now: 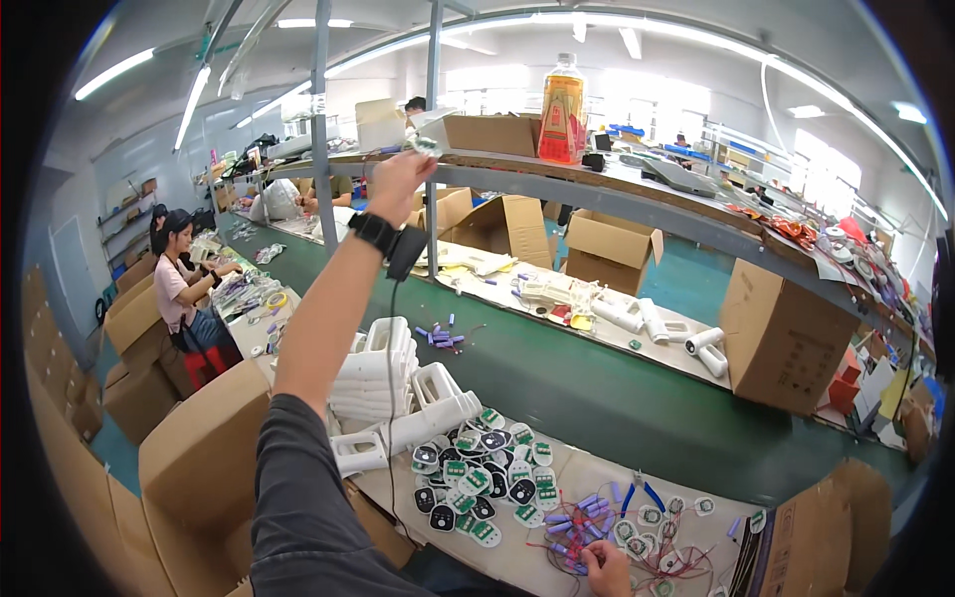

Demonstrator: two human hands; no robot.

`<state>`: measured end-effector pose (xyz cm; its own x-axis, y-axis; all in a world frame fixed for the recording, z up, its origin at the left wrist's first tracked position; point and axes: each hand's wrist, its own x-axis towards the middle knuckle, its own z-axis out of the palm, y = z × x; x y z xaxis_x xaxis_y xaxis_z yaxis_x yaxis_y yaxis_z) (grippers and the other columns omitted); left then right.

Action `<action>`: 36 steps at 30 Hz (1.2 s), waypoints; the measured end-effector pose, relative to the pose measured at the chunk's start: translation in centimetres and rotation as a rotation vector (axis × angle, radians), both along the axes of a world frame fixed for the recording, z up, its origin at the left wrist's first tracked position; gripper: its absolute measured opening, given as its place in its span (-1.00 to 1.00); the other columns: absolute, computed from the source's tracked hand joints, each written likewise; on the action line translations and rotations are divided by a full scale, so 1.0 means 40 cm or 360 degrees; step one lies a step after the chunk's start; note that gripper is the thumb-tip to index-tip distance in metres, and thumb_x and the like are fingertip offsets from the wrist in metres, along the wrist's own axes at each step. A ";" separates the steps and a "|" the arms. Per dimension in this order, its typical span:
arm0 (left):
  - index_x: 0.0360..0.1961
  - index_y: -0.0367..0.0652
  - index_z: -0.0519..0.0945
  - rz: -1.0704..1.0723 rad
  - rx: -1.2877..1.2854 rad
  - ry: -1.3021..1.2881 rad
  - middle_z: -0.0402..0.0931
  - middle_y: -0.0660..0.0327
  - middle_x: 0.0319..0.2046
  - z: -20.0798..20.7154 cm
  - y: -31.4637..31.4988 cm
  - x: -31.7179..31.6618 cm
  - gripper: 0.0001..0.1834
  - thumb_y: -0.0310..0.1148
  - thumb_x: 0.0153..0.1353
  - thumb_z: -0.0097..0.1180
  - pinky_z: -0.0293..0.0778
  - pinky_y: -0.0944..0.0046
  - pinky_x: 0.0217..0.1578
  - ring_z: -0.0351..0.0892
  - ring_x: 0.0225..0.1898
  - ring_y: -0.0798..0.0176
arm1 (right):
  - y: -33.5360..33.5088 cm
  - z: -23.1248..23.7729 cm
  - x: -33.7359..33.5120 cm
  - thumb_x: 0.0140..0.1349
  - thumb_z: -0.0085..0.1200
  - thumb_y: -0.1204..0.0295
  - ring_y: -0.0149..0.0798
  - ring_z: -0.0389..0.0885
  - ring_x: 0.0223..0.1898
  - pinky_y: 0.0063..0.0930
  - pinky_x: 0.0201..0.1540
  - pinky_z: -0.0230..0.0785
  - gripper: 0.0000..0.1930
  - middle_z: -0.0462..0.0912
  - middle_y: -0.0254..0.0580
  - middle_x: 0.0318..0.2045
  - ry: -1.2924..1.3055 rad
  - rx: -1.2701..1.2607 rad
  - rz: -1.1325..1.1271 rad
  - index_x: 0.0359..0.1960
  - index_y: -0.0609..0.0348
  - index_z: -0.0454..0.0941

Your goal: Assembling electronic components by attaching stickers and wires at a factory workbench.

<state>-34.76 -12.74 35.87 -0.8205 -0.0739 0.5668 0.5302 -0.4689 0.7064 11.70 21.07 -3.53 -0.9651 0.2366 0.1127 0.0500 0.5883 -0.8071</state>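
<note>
My left hand point(398, 184) is raised at the edge of the upper shelf, fingers pinched on a small white-and-green piece point(426, 147), like a circuit board. A black band with a dark box and cable is on that wrist. My right hand point(607, 570) is low at the near bench, fingers closed beside purple battery cells point(585, 519) with red wires; what it pinches is hidden. Next to it lie round boards with red wires point(642, 545) and blue-handled pliers point(642, 495). Left of the cells is a pile of oval panels point(482, 478) with green circuit boards, some black-faced.
White plastic housings point(373, 383) are stacked at the bench's left. A green conveyor belt point(557, 398) runs beyond, with loose purple cells point(443, 333). Metal posts point(320, 129) hold the shelf, where a bottle point(563, 109) stands. Cardboard boxes point(786, 333) stand around. A co-worker point(184, 284) sits at left.
</note>
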 end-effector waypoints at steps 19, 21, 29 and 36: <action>-0.18 -0.28 0.55 -0.0471 -0.0976 -0.0247 0.47 0.34 -0.53 -0.298 0.197 0.384 -0.78 -0.32 0.36 0.03 0.39 0.43 -0.45 0.45 -0.50 0.46 | -0.003 -0.038 0.055 0.34 0.02 0.50 -0.53 0.41 -0.57 -0.60 -0.49 0.27 -0.93 0.47 -0.37 -0.60 0.0387 -0.0455 -0.0551 -0.31 0.22 0.46; -0.14 -0.31 0.56 -0.0671 -0.1369 -0.0297 0.52 0.32 -0.49 -0.414 0.187 0.538 -0.78 -0.34 0.37 0.04 0.42 0.44 -0.40 0.47 -0.45 0.47 | 0.014 -0.039 0.041 0.40 -0.05 0.47 -0.54 0.40 -0.53 -0.61 -0.47 0.29 -0.93 0.41 -0.39 -0.55 0.0451 -0.0749 -0.0559 -0.25 0.18 0.41; -0.08 -0.26 0.61 -0.0836 -0.1872 -0.0430 0.61 0.26 -0.38 -0.817 0.236 0.724 -0.79 -0.40 0.33 0.08 0.48 0.44 -0.25 0.56 -0.35 0.46 | 0.065 0.089 -0.044 0.48 -0.19 0.37 -0.35 0.41 -0.36 -0.47 -0.24 0.33 -0.86 0.38 -0.28 -0.39 0.0708 -0.1432 -0.0179 -0.17 0.19 0.31; -0.13 -0.24 0.63 -0.0894 -0.1646 -0.0483 0.65 0.25 -0.34 -0.893 0.293 0.827 -0.82 -0.44 0.28 0.14 0.45 0.43 -0.29 0.56 -0.36 0.44 | 0.095 0.254 -0.097 0.48 -0.23 0.41 -0.40 0.31 -0.44 -0.51 -0.38 0.20 -0.89 0.33 -0.30 -0.40 0.1010 -0.1785 0.0142 -0.17 0.16 0.32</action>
<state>-1.69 -1.03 0.17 -0.7026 0.7078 -0.0732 0.1824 0.2786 0.9429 7.82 24.85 6.64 -0.8334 0.4378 0.3375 -0.5260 -0.4407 -0.7273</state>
